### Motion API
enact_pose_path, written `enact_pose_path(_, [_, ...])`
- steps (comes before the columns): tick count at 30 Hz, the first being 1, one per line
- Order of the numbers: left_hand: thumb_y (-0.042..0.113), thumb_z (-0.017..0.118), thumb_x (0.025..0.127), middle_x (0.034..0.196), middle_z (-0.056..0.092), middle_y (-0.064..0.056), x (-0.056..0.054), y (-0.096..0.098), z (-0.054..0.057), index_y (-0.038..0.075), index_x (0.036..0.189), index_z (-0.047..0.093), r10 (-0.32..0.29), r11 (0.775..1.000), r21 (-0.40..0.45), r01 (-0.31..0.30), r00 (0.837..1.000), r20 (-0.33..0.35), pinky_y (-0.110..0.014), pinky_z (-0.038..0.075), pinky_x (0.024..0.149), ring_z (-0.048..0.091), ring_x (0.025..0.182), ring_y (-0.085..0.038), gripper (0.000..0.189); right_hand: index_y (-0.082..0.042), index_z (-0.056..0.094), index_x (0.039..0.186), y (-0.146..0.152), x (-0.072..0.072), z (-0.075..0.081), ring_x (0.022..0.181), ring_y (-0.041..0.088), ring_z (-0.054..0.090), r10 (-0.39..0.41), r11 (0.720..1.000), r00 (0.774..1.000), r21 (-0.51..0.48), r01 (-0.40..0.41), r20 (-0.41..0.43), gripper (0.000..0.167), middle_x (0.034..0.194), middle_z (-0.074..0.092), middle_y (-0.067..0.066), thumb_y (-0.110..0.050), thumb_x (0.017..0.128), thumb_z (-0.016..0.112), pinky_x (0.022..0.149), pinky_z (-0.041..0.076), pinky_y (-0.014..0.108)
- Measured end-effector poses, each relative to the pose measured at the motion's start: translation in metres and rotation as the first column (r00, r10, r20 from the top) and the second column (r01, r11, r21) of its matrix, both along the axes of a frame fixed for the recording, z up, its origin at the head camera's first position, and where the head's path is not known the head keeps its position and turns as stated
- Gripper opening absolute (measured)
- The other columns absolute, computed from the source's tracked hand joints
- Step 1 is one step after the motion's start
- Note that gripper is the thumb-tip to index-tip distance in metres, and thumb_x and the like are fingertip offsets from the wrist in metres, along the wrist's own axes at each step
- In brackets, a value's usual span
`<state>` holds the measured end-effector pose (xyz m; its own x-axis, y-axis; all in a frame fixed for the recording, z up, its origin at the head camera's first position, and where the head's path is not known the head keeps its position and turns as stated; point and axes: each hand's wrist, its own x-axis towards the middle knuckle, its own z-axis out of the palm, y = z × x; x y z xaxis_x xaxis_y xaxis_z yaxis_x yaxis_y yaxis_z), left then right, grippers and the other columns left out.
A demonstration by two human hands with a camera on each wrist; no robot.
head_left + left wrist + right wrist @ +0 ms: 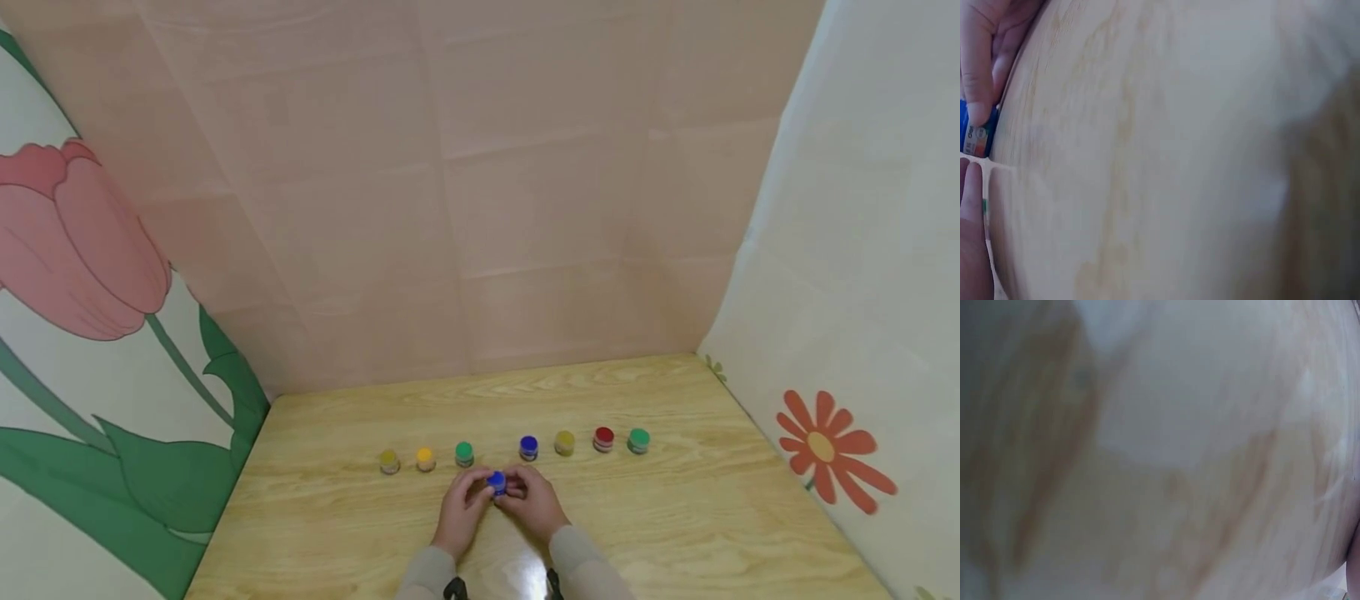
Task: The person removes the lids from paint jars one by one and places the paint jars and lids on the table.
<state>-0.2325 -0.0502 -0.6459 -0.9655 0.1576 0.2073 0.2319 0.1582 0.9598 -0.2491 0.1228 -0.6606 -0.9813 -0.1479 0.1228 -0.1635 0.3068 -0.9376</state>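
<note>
Over the table, in the head view, a small blue-lidded jar [497,482] is between the two hands. My right hand [534,503] pinches it from the right side. In the left wrist view the right thumb [979,112] presses the labelled side of this jar [974,139]. Close to the jar's left side is my left hand [461,510], thumb and index finger pointing at it. A narrow gap shows between the left fingers [971,194] and the jar in the left wrist view. The right wrist view shows mostly blurred table, with a bit of skin at its right edge.
Behind the hands, small jars form a row on the wooden table [337,517]: olive [389,462], yellow [425,459], green [464,454], blue [528,448], another olive [565,442], red [603,439] and another green [639,441]. A pinkish sheet [480,208] hangs behind.
</note>
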Motion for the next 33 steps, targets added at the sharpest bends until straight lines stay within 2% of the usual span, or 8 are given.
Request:
enact_pose_path(6, [0.005, 0.067, 0.096, 0.124, 0.063, -0.016, -0.001, 0.007, 0.0, 0.002, 0.116, 0.069, 0.04, 0.999, 0.027, -0.039, 0.999, -0.034, -0.039, 0.05, 0.104, 0.059, 0.119, -0.035, 0.02, 0.001, 0.066, 0.113, -0.001, 0.002, 0.001, 0.101, 0.026, 0.067, -0.01, 1.0, 1.0, -0.016, 0.01, 0.006, 0.035, 0.111, 0.064, 0.013, -0.001, 0.082, 0.082, 0.087, 0.057, 0.025])
enact_pose_path(9, [0.005, 0.068, 0.095, 0.122, 0.064, -0.014, -0.001, 0.01, 0.0, 0.003, 0.113, 0.07, 0.068, 0.997, 0.044, -0.067, 0.997, -0.027, -0.038, 0.05, 0.104, 0.059, 0.118, -0.033, 0.019, 0.002, 0.066, 0.112, -0.001, 0.002, 0.001, 0.101, 0.028, 0.067, -0.004, 1.0, 1.0, -0.014, 0.004, 0.009, 0.034, 0.111, 0.064, 0.013, -0.001, 0.082, 0.082, 0.087, 0.057, 0.025])
enact_pose_path(14, [0.0, 0.067, 0.095, 0.121, 0.062, -0.019, 0.001, 0.012, -0.003, -0.002, 0.112, 0.068, 0.078, 0.99, 0.117, -0.077, 0.997, -0.01, -0.034, 0.052, 0.101, 0.061, 0.116, -0.036, 0.017, 0.001, 0.066, 0.111, -0.001, 0.004, 0.0, 0.101, 0.027, 0.067, 0.001, 1.0, 1.0, -0.017, -0.001, 0.0, 0.033, 0.111, 0.064, 0.013, -0.001, 0.082, 0.083, 0.087, 0.057, 0.025])
enact_pose_path(16, [0.001, 0.066, 0.095, 0.12, 0.061, -0.019, 0.001, 0.013, -0.004, -0.002, 0.111, 0.067, 0.105, 0.987, 0.12, -0.104, 0.994, -0.005, -0.031, 0.053, 0.099, 0.062, 0.114, -0.034, 0.016, 0.001, 0.066, 0.111, -0.001, 0.004, -0.001, 0.1, 0.027, 0.067, 0.004, 1.0, 1.0, -0.028, -0.004, 0.001, 0.034, 0.111, 0.063, 0.014, 0.0, 0.082, 0.082, 0.087, 0.057, 0.025])
enact_pose_path(21, [0.008, 0.068, 0.096, 0.118, 0.06, -0.017, 0.004, 0.012, -0.002, 0.0, 0.11, 0.067, 0.192, 0.971, 0.14, -0.195, 0.981, 0.034, -0.027, 0.054, 0.095, 0.063, 0.11, -0.03, 0.016, 0.002, 0.066, 0.111, -0.002, 0.006, -0.001, 0.1, 0.025, 0.066, 0.003, 0.999, 1.0, -0.034, -0.003, 0.007, 0.034, 0.112, 0.063, 0.014, 0.002, 0.081, 0.081, 0.087, 0.057, 0.024])
enact_pose_path(24, [0.01, 0.069, 0.097, 0.118, 0.062, -0.018, 0.005, 0.009, -0.001, -0.001, 0.11, 0.066, 0.229, 0.961, 0.145, -0.234, 0.972, 0.05, -0.028, 0.055, 0.093, 0.065, 0.109, -0.031, 0.018, 0.001, 0.066, 0.111, -0.002, 0.006, -0.001, 0.1, 0.025, 0.066, -0.003, 0.999, 1.0, -0.04, 0.004, 0.015, 0.034, 0.112, 0.062, 0.014, 0.003, 0.081, 0.081, 0.087, 0.057, 0.024])
enact_pose_path(30, [0.017, 0.063, 0.101, 0.113, 0.07, -0.014, 0.003, 0.001, 0.003, 0.0, 0.112, 0.064, 0.315, 0.946, 0.045, -0.321, 0.943, 0.11, -0.026, 0.056, 0.082, 0.069, 0.1, -0.026, 0.02, 0.0, 0.066, 0.114, -0.003, 0.004, 0.002, 0.101, 0.026, 0.065, -0.028, 0.999, 0.999, -0.025, 0.028, 0.025, 0.035, 0.113, 0.063, 0.013, 0.003, 0.082, 0.081, 0.088, 0.057, 0.024])
enact_pose_path(33, [0.017, 0.06, 0.103, 0.107, 0.072, -0.012, 0.002, -0.002, 0.005, 0.002, 0.11, 0.064, 0.325, 0.944, 0.016, -0.33, 0.935, 0.144, -0.028, 0.057, 0.078, 0.07, 0.093, -0.025, 0.017, 0.001, 0.066, 0.113, -0.004, 0.004, 0.003, 0.1, 0.025, 0.065, -0.047, 0.999, 0.999, -0.021, 0.047, 0.017, 0.035, 0.113, 0.063, 0.013, 0.003, 0.081, 0.081, 0.087, 0.057, 0.024])
